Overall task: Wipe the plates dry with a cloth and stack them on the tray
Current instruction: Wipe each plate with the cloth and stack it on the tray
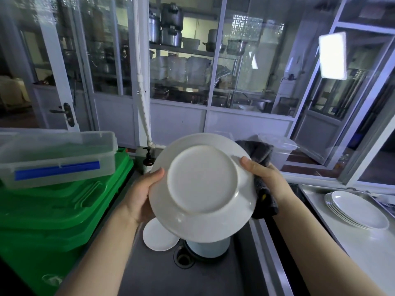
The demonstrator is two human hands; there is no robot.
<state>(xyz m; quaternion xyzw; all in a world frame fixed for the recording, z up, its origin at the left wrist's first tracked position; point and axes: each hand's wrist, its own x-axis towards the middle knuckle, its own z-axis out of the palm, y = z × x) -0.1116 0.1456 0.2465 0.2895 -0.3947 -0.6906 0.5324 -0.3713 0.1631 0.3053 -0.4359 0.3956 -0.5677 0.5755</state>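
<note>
Sink (149, 274) below glazed partition (213, 67); plate stack (359, 210) on tray (310, 189).

White plate (203, 186) held up over the sink, tilted, underside with its foot ring facing the camera. Dark grey cloth (261, 167) bunched behind its right rim, hanging down past the edge. Stack of white plates (357, 210) sits on the metal tray (310, 189) at right. In the sink below: small white plate (159, 236) lying flat, pale blue dish (209, 246) beside it, partly hidden.
</note>
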